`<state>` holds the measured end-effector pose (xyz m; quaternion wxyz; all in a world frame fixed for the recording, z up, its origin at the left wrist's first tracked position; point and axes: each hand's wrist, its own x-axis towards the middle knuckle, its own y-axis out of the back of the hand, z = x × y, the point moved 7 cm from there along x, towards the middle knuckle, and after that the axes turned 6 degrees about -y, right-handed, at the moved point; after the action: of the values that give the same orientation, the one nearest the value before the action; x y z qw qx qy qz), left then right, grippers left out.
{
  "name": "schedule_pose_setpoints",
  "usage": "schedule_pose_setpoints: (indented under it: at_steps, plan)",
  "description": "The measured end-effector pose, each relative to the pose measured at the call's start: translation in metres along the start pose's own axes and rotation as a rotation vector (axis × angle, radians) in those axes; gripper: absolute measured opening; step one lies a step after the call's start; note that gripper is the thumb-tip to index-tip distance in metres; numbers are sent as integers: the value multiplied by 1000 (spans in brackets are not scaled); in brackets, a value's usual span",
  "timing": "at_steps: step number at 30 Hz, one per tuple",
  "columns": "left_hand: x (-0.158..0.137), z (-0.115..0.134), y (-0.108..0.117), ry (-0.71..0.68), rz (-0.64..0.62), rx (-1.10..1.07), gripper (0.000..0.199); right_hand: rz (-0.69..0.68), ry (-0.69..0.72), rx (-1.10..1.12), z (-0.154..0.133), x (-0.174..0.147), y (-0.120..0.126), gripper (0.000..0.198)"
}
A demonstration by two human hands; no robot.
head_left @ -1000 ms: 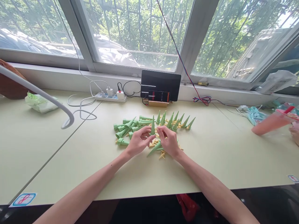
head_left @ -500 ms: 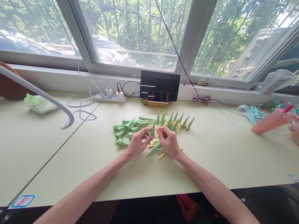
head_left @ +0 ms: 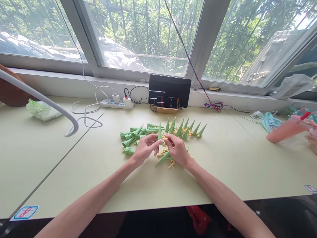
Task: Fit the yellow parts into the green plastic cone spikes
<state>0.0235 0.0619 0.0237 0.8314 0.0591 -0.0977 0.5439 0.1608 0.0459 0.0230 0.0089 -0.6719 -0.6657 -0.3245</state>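
My left hand (head_left: 145, 148) is closed round the base of a green plastic spike (head_left: 159, 131), holding it point up. My right hand (head_left: 178, 150) pinches a small yellow plastic peg (head_left: 164, 138) at the side of that spike, low down; whether it has entered the spike is hidden by my fingers. Below my right hand, another green spike (head_left: 162, 159) lies across loose yellow pegs (head_left: 171, 164). To the left is a pile of green spikes (head_left: 127, 142) with ribbed caps. Behind my right hand, several spikes (head_left: 180, 127) stand upright with yellow pegs about their bases.
At the back, a phone (head_left: 170, 102) leans against a black tablet (head_left: 170, 86). A power strip (head_left: 116, 104) with white cables lies to its left. A white curved bar (head_left: 56, 107) crosses the left side. On the right are a pink drink cup (head_left: 284, 129) and another person's hand (head_left: 311, 140).
The held spike has moved slightly left and stands straighter. My left thumb has closed against it, and my right fingers have brought the yellow peg to its side.
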Motion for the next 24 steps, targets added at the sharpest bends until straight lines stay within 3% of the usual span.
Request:
schedule_pose_setpoints:
  at_steps: [8, 13, 24]
  plan:
    - [-1, -2, 0, -117, -38, 119, 32, -31, 3, -51, -2, 1, -1, 26]
    - [-2, -5, 7, -188, 34, 204, 37, -33, -14, -49, -1, 0, -1, 30]
    - [-3, -1, 2, -302, 30, 343, 31, -30, -74, -8, 0, -1, -1, 40]
